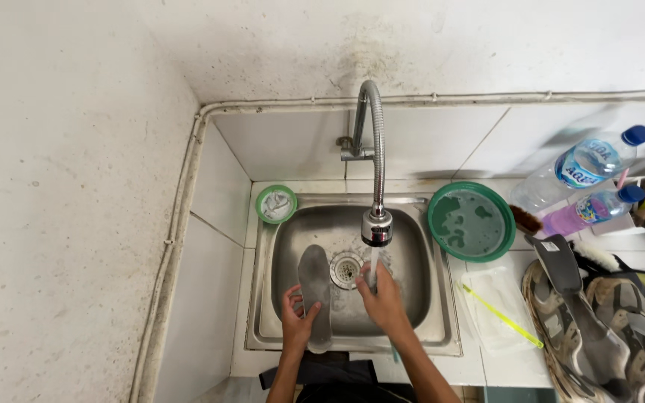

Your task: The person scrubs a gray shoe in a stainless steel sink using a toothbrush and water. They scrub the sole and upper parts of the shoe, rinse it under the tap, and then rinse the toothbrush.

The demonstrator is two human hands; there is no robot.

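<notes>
Over a steel sink [412, 246], my left hand [296, 321] grips a grey shoe insole [313, 287] by its near end, holding it lengthwise above the basin. My right hand [384, 298] is under the stream of water running from the curved metal tap [376, 224], fingers closed; whether it holds anything is hidden. The drain [346, 269] lies between the two hands.
A green basin of water [472, 222] sits right of the sink. A small green dish [275, 204] stands at the sink's back left corner. On the right counter lie a yellow-green toothbrush [502, 317], grey shoes [599, 328], two plastic bottles [587, 168] and brushes.
</notes>
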